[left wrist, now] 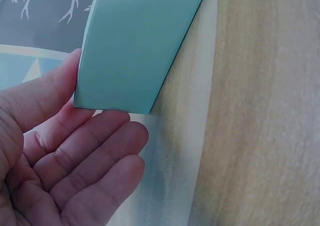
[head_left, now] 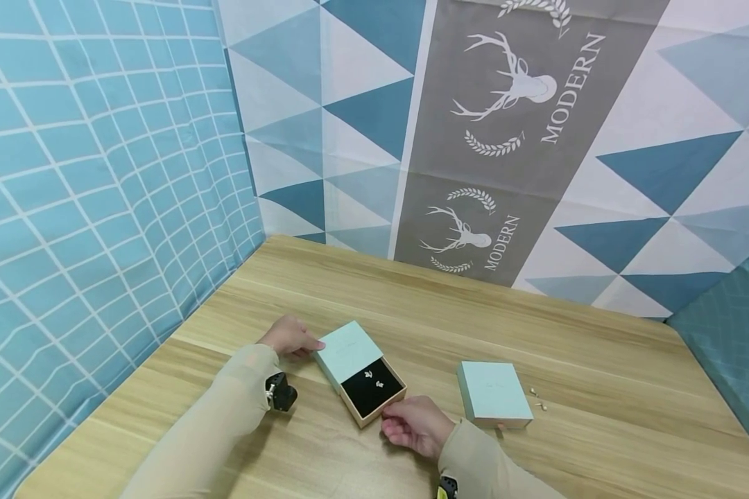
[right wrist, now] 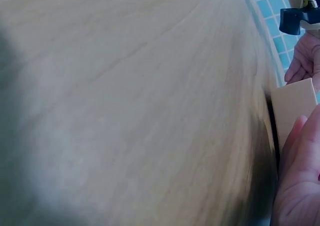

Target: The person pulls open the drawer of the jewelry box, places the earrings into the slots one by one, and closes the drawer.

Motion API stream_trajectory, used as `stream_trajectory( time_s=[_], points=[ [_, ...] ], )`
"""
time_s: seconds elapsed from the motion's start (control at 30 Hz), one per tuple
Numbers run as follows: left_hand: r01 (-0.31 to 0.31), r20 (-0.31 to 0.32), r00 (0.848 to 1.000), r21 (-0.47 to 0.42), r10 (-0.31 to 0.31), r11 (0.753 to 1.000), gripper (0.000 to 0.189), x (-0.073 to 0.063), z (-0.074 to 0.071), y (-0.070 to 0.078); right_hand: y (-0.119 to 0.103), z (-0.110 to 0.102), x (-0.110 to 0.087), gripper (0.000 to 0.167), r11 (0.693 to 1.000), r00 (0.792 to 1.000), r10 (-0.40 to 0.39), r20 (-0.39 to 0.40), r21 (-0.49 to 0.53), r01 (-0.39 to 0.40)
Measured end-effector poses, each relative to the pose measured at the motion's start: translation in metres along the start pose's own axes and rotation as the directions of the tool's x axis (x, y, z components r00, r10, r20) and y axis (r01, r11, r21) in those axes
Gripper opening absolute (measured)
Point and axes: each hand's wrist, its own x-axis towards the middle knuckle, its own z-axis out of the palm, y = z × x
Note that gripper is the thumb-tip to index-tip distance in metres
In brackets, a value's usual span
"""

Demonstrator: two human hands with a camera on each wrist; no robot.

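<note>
Wooden table [head_left: 324,284] | pale-mint box [head_left: 349,351] | tan drawer [head_left: 363,399] part-out, black-lined

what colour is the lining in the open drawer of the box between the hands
The lining is black; it shows best in the head view.

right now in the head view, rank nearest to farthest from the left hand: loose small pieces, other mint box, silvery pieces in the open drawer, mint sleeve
From the left hand:
1. Mint sleeve: touching the hand
2. Silvery pieces: right of it, on black lining
3. Other mint box: farther right
4. Loose small pieces: right of that box
</note>
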Motion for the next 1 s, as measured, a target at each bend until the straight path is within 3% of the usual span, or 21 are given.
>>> stream_trajectory(
  time_s=[0.6, 0.8, 1.0],
  points=[
    [0.007, -0.015, 1.000, -0.019, -0.008, 1.000, 0.019, -0.003, 0.000, 0.001, -0.002, 0.007, 0.008, 0.015, 1.000, 1.000, -0.004, -0.024, -0.012, 0.004],
    [0.004, -0.025, 1.000, 0.033, -0.003, 0.999, 0.031, 0.001, 0.002, 0.002, -0.003, 0.009, 0.009, 0.015, 1.000, 0.999, 0.000, -0.043, -0.012, 0.000],
    [-0.005, -0.015, 1.000, 0.059, 0.006, 0.998, 0.038, -0.004, -0.001, 0.007, -0.005, 0.012, 0.010, 0.015, 1.000, 0.999, -0.009, -0.034, -0.011, 0.009]
  ],
)
